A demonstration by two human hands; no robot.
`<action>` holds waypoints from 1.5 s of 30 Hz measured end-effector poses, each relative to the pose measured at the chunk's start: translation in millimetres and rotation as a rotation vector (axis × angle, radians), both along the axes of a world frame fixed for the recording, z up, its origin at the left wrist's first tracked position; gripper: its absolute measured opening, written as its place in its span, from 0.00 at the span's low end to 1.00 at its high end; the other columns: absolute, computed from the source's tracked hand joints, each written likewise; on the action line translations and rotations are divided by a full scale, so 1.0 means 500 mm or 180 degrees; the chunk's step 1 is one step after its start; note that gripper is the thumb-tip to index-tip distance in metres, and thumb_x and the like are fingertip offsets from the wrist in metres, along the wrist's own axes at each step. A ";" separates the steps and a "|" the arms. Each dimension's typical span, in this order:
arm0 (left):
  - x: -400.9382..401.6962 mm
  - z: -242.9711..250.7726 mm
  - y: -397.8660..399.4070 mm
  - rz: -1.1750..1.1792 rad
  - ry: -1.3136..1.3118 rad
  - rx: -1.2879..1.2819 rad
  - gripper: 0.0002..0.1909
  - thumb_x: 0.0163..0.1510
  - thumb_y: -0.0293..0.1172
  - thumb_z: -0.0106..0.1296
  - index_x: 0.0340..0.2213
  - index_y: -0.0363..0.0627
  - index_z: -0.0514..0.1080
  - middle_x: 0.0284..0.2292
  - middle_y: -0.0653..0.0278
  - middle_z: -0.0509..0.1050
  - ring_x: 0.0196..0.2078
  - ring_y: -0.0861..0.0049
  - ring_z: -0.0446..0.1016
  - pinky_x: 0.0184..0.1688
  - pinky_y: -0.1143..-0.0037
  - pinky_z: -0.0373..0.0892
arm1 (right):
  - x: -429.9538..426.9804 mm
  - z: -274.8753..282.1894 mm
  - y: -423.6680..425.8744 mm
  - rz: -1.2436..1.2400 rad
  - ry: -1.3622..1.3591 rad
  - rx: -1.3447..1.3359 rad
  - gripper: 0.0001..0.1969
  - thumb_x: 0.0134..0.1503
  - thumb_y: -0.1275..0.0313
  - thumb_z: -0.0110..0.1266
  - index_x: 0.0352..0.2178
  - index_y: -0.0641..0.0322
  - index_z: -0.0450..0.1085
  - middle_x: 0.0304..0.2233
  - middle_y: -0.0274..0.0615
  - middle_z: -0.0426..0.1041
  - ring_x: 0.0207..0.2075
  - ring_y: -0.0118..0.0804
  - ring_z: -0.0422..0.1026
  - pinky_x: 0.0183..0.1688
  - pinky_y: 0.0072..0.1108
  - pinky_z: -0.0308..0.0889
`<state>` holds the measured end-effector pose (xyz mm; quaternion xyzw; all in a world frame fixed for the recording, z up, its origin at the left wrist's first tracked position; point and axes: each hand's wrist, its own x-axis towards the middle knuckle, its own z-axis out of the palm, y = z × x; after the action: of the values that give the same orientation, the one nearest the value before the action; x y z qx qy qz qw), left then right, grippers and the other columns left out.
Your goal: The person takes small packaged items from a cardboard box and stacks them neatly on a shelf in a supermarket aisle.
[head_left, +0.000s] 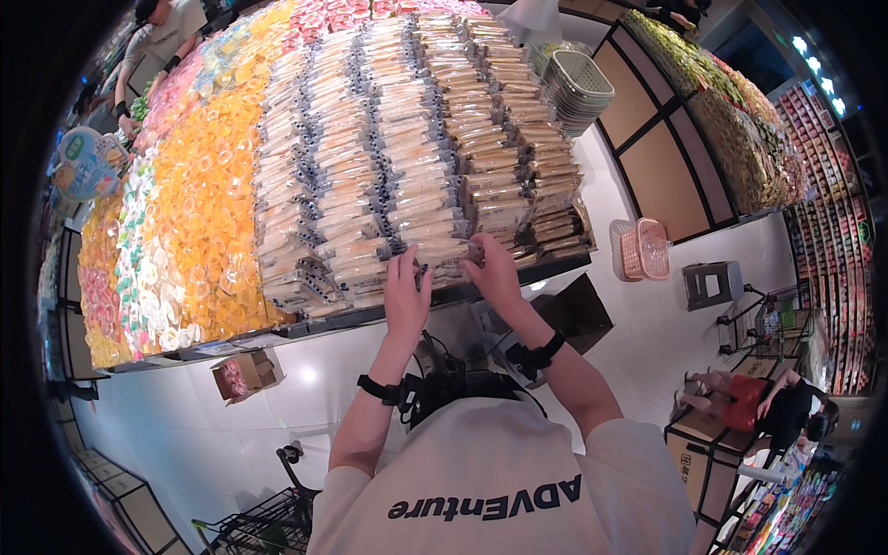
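At the front edge of a large display of wrapped goods, both my hands are on one clear-wrapped packet of pale, stick-shaped food. My left hand has its fingers at the packet's left end. At the right end, the thumb and fingers of my right hand pinch the wrapper. Behind it run long rows of similar pale packets, stacked on their sides and overlapping. Browner packets fill the rows to the right. What exactly the packets contain cannot be told.
Orange jelly-like cups lie heaped left of the packets. An open carton and a pink basket stand on the floor. Stacked green baskets, a grey stool and a cart are nearby. Other people are around.
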<state>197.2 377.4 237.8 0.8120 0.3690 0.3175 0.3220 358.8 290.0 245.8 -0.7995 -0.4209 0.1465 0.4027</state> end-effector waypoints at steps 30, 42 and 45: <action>-0.003 -0.003 0.000 0.0173 -0.0179 0.1038 0.22 0.49 0.24 0.59 0.47 0.44 0.68 0.44 0.53 0.65 0.45 0.58 0.69 0.46 0.67 0.68 | 0.001 -0.027 -0.038 0.0036 -0.1072 0.1050 0.27 0.46 0.76 0.62 0.48 0.63 0.63 0.43 0.51 0.65 0.43 0.52 0.68 0.44 0.33 0.67; -0.018 0.003 -0.032 -0.0443 -0.0407 0.0418 0.10 0.48 0.21 0.59 0.34 0.41 0.73 0.31 0.61 0.71 0.30 0.70 0.73 0.33 0.75 0.70 | -0.055 -0.059 -0.102 0.0431 -0.0817 0.0780 0.14 0.48 0.76 0.59 0.38 0.62 0.69 0.37 0.45 0.68 0.39 0.49 0.71 0.39 0.31 0.69; -0.033 0.024 -0.042 -0.0754 -0.0341 0.0207 0.07 0.48 0.20 0.58 0.31 0.40 0.73 0.28 0.62 0.72 0.26 0.73 0.72 0.31 0.76 0.70 | -0.043 -0.052 -0.144 0.0523 -0.0679 0.0605 0.13 0.48 0.76 0.58 0.38 0.62 0.69 0.37 0.45 0.69 0.37 0.48 0.71 0.38 0.31 0.70</action>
<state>180.9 356.2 249.6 0.8418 0.2423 0.3320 0.3499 337.4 217.9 220.0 -0.7317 -0.5372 0.0528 0.4162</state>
